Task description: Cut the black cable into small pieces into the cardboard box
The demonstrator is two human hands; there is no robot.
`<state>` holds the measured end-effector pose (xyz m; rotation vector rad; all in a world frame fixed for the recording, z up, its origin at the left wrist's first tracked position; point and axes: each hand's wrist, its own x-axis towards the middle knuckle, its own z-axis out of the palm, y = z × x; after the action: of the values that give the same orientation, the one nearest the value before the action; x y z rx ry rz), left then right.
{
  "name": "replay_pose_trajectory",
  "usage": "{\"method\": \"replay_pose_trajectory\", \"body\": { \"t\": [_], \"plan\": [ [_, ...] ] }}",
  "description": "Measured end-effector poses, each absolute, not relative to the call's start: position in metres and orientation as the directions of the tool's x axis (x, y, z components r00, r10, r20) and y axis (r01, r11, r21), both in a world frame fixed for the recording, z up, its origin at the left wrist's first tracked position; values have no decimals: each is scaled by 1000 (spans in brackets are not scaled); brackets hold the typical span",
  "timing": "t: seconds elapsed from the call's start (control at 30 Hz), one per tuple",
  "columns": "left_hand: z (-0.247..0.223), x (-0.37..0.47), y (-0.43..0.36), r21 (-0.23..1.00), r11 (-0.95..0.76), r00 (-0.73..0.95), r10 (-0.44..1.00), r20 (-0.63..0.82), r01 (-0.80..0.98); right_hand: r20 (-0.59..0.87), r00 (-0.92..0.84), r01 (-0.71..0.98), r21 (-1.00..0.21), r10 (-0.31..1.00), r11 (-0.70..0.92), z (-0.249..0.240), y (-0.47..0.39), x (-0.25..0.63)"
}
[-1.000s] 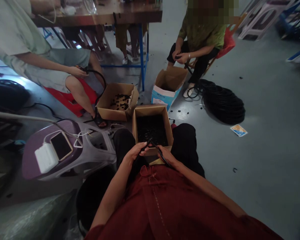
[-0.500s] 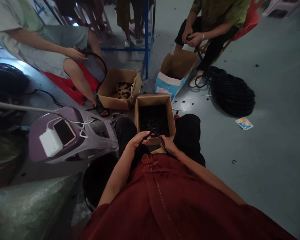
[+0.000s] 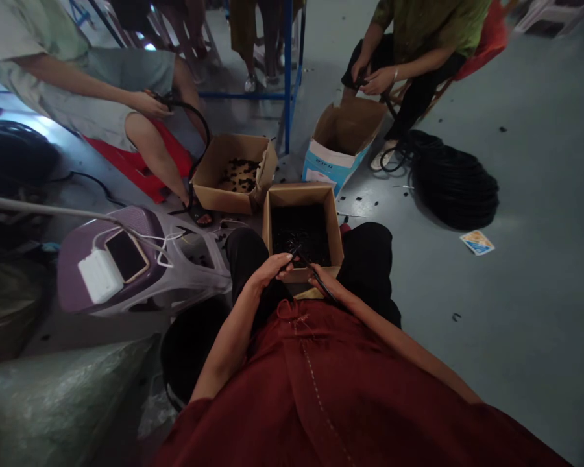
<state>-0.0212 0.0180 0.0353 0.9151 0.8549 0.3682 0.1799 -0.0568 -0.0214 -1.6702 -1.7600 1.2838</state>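
Over the near edge of an open cardboard box (image 3: pixel 337 227), both hands are close together, in front of the red garment. My left hand (image 3: pixel 271 267) is closed, thumb on top, on a small black strip (image 3: pixel 296 249); its exact shape is too dark to tell. My right hand (image 3: pixel 327 281) wraps round a long, thin dark tool (image 3: pixel 316 267) that looks like scissors. The tool's far end points up and left, close to the strip. Inside the box lies a mass of black pieces (image 3: pixel 296 224), single ones hard to make out.
Ahead stand a second cardboard box (image 3: pixel 224 199) with black bits and a blue-white carton (image 3: pixel 328 162). A purple stool (image 3: pixel 73 279) with a phone (image 3: pixel 126 255) is at left, a black bucket (image 3: pixel 189 350) below. A black tubing coil (image 3: pixel 452 181) lies right. Two people sit opposite.
The thin tool's far end and the strip have shifted slightly relative to each other. Both hands stay nearly in place. The view has moved a little.
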Motion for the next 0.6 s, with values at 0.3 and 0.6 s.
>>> {"method": "replay_pose_trajectory", "body": {
  "t": [0.3, 0.6],
  "plan": [
    [40, -13, 14, 840, -29, 478, 833, -280, 543, -381, -228, 617, -768, 896, -170, -10, -59, 181],
    [26, -18, 14, 699, -223, 518, 821, -240, 679, -367, -250, 717, -692, 896, -84, -12, -57, 180]
  ]
}}
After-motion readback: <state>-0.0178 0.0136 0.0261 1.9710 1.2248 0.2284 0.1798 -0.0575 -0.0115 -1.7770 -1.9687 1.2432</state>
